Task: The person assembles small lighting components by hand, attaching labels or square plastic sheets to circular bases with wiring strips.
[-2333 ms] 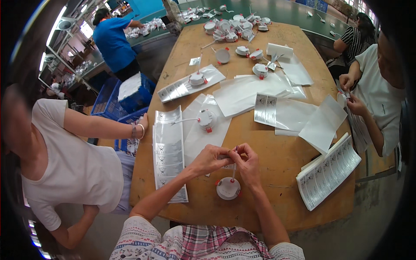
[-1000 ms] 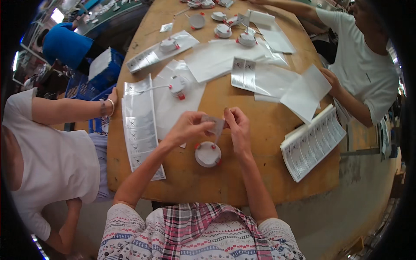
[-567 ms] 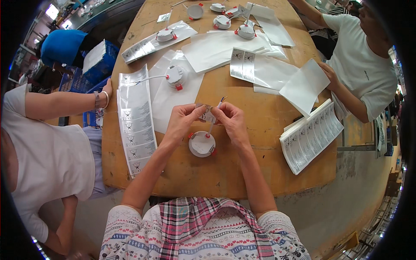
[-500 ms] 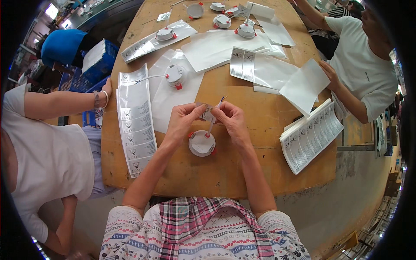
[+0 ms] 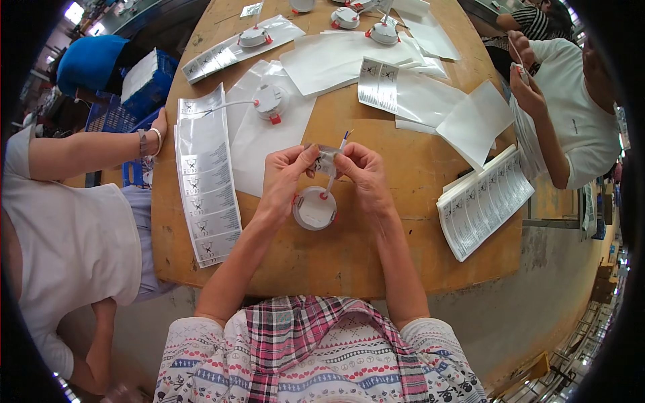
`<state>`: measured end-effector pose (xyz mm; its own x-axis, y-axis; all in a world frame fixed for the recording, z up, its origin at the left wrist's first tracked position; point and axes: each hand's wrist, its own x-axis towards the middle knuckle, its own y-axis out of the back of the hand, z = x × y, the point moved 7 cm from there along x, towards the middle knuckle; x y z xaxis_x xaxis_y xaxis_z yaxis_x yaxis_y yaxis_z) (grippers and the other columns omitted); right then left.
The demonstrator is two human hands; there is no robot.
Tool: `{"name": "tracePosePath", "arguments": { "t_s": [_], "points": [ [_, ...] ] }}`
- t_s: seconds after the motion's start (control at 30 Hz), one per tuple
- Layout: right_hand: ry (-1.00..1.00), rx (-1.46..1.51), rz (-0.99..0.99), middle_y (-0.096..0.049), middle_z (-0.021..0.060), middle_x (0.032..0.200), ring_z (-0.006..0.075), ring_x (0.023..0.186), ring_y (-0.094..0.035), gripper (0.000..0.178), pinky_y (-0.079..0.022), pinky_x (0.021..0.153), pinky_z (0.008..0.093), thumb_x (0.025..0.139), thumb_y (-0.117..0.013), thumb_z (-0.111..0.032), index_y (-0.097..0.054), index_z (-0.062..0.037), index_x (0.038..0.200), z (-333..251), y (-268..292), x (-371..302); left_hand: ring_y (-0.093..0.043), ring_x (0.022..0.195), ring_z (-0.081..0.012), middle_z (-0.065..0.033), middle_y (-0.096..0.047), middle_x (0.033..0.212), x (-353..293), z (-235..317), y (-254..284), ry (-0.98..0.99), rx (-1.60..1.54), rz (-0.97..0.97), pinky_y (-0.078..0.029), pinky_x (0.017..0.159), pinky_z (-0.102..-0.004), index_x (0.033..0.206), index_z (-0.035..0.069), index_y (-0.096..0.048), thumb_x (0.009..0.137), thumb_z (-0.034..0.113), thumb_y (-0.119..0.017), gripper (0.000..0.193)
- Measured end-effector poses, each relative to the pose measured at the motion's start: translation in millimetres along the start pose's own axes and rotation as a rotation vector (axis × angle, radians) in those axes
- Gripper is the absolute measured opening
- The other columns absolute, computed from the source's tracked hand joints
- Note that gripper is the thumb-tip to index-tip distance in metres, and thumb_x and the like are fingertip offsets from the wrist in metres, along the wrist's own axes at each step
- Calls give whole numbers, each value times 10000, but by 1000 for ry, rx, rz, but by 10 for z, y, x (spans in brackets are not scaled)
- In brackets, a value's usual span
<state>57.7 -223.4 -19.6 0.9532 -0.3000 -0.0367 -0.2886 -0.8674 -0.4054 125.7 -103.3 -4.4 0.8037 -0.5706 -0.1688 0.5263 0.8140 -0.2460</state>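
- Label (image 5: 326,159), small, silvery: centre of the frame, held off the desk (image 5: 349,269), stretched between two hands.
- Left hand (image 5: 285,176), centre of the frame: fingers closed in a pinch, thumb uppermost, on the label's left end.
- Right hand (image 5: 366,176), just right of centre: fingers likewise pinched on the label's right end; separate hold on the cable (image 5: 330,183) not possible to tell.
- Same cable, white: upward from the near lamp (image 5: 315,209), past the label's right part, coloured wire ends above the right hand.
- Near lamp, round, white, red clips: flat on the desk, just below the hands in the frame.
- Second lamp (image 5: 270,101), left of upper centre: on pale sheets (image 5: 252,158).
- Long label sheet (image 5: 205,181), silver, printed: left of the frame, on the desk.
- Label-sheet stack (image 5: 485,207): right of the frame, slightly fanned.
- Blue crates (image 5: 149,84): upper left, beside the desk.
- Co-worker's hand (image 5: 159,129), white bracelet at the wrist: left desk edge.
- Co-worker in white shirt (image 5: 571,121): upper right, small white object in hand.
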Motion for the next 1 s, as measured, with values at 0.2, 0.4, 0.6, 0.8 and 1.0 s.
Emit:
{"name": "tracePosePath", "arguments": {
  "t_s": [0.2, 0.4, 0.6, 0.8, 1.0],
  "points": [
    [-39, -159, 68, -594, 4, 740, 67, 676, -529, 138, -438, 622, 226, 863, -607, -156, -591, -22, 836, -19, -59, 0, -549, 693, -84, -47, -648, 772, -4, 23, 45, 47, 7, -77, -443, 655, -217, 893, -10, -668, 880, 247, -603, 266],
    [33, -154, 146, -590, 20, 760, 81, 689, -535, 169, -440, 615, 237, 871, -584, -174, -578, -8, 843, -21, -25, -15, -611, 754, -96, -72, -671, 831, -129, -110, 7, 109, 34, -37, -492, 688, -224, 961, -14, -650, 884, 186, -586, 224],
    [-2, -204, 144, -588, 26, 751, 82, 671, -524, 188, -438, 607, 242, 867, -589, -173, -576, 11, 831, -13, -68, -14, -618, 770, -92, -79, -673, 833, -157, -140, 72, 74, 46, -23, -499, 641, -214, 957, -27, -645, 866, 119, -578, 185],
    [70, -249, 131, -629, 43, 797, 88, 697, -549, 219, -446, 625, 236, 864, -607, -181, -628, 35, 893, -104, -113, -46, -599, 746, -104, -60, -661, 826, -128, -23, 38, 20, -77, 18, -478, 733, -237, 939, -29, -643, 859, 102, -577, 167],
    [-18, -149, 100, -647, 51, 841, 95, 720, -575, 243, -475, 652, 244, 883, -593, -182, -641, 40, 970, 53, -97, -29, -584, 738, -84, -50, -651, 816, -20, -110, 116, -120, -9, 74, -472, 728, -239, 906, -18, -636, 859, 116, -601, 147]
  ]
}}
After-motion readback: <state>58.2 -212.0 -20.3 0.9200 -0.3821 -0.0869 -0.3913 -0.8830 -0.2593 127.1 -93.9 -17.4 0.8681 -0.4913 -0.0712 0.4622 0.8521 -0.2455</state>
